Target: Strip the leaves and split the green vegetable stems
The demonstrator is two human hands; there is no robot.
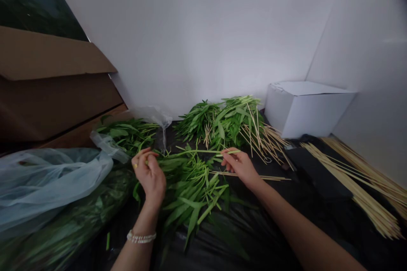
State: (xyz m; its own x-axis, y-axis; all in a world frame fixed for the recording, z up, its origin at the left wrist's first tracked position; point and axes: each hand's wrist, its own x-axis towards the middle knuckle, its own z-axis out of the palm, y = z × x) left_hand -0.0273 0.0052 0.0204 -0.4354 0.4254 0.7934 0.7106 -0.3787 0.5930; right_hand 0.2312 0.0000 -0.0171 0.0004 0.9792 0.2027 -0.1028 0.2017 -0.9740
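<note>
A long green stem [200, 151] runs nearly level above a loose heap of leafy greens [187, 190]. My right hand [240, 165] pinches its right end between thumb and fingers. At the stem's leafy left end is my left hand [151, 175], its fingers curled closed; whether they grip a leaf is hidden. Beneath my right hand, a few thin wooden sticks [270, 178] lie on the black plastic sheet [251, 224]. Behind the hands stands a pile of leafy bunches [233, 116], with more sticks [267, 142] in and beside it.
Left lie greens in a clear plastic bag [60, 173], below a cardboard box [54, 101]. More leafy stalks [130, 131] poke from plastic behind my left hand. A white box [308, 108] stands back right. Bundled long sticks [359, 194] rest at right, near a dark block [318, 173].
</note>
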